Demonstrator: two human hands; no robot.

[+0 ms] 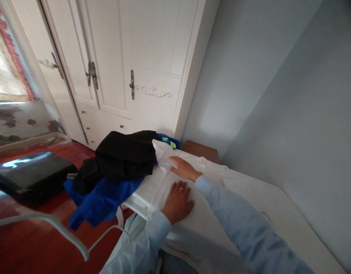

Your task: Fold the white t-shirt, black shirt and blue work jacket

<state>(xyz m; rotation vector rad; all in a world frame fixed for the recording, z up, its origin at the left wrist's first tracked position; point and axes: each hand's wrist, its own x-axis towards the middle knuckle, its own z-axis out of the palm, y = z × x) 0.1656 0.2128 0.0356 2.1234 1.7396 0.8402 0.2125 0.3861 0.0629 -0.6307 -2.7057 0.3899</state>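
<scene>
Resting flat and gripping nothing, our left hand (178, 202) and right hand (184, 168) touch the thin white cloth (249, 186) over the white table (146, 192), and if we push too hard, it could wrinkle or shove the heaped black and blue clothes (125, 156) off the edge.

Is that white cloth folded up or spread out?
Mostly spread out: the white cloth reaches well past the left hand and right hand, with wrinkles.
</scene>
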